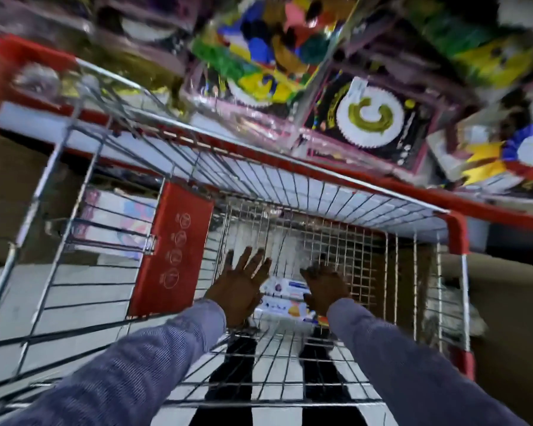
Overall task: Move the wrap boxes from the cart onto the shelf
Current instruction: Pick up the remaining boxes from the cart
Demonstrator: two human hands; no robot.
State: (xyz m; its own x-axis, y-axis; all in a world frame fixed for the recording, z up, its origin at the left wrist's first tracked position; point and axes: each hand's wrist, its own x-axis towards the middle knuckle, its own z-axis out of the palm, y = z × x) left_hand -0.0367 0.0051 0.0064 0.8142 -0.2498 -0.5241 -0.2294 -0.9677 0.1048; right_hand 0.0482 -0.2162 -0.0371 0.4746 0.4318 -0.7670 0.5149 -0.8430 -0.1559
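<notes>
Two white wrap boxes lie side by side at the bottom of the wire cart (305, 186): the farther wrap box (286, 287) and the nearer wrap box (285, 309) with an orange mark. My left hand (242, 287) reaches down into the basket with fingers spread, at the boxes' left ends. My right hand (323, 287) is curled over their right ends. Motion blur hides whether either hand grips them. The shelf (490, 207) with its red edge runs just beyond the cart.
The red child-seat flap (173, 250) stands at the cart's left inside. Colourful packaged party goods (370, 118) fill the shelf above. A cardboard box (10, 195) sits on the left. The floor below has black and white stripes (228, 407).
</notes>
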